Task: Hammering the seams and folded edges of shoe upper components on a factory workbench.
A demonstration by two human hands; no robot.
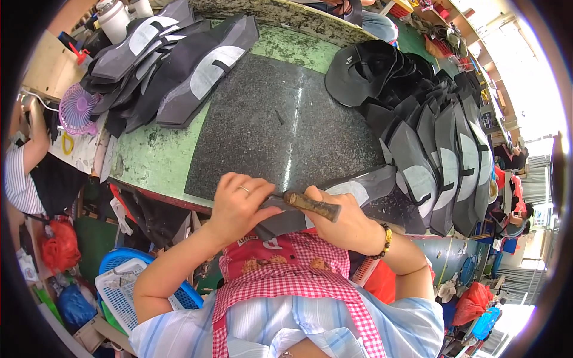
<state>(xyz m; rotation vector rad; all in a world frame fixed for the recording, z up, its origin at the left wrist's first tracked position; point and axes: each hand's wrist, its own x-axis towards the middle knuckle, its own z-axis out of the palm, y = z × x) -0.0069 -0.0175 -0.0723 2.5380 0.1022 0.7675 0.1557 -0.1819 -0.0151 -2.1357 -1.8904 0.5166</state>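
Observation:
A flat, dark grey shaped panel (379,184) with a pale rounded patch lies along the near edge of the table, partly overhanging it toward me. My left hand (236,206) pinches the panel's left end between thumb and fingers. My right hand (346,227) is closed round a hand tool with a short, worn brown handle (313,205), right above the panel; the tool's working end is hidden. Beyond both hands lies a speckled black mat (256,113), with a small dark scrap (279,117) on it.
Similar panels (209,74) are heaped at the far left, and more (444,161) stand fanned out at the right beside black caps (364,71). A pink fan (79,109) and white cup (113,21) are at left. Baskets (122,292) stand lower left. Another person's arm (37,128) shows at left.

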